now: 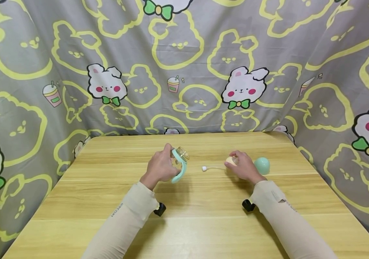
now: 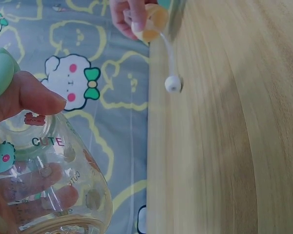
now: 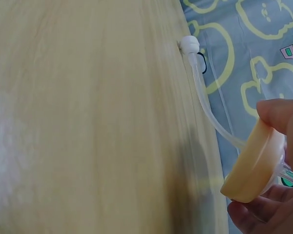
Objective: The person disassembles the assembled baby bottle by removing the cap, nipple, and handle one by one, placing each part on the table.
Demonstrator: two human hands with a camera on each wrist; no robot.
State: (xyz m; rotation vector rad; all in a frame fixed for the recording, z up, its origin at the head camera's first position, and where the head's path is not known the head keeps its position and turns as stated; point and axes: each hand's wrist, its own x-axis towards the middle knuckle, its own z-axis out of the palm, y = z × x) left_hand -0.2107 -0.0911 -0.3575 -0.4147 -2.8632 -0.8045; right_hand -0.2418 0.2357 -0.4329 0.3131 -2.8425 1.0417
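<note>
My left hand [image 1: 160,166] grips a clear baby bottle [image 2: 83,170] with printed cartoon figures and a mint-green handle [image 1: 183,173]. The bottle is tilted, its uncovered amber-tinted neck [image 1: 183,153] pointing up and to the right. On the right, my right hand [image 1: 244,167] pinches a cream-yellow bottle collar [image 3: 254,163] by its edge between thumb and fingers. From the collar runs a thin clear straw [image 3: 208,110], ending in a white weight [image 2: 173,84] that hangs toward the bottle. My palm and fingers partly hide the collar's other side.
Just right of my right hand, a mint-green domed cap [image 1: 262,166] sits on the wooden table [image 1: 200,223]. A grey patterned curtain [image 1: 190,46] hangs behind the table and along both sides. Black wrist cameras are strapped beneath both sleeves.
</note>
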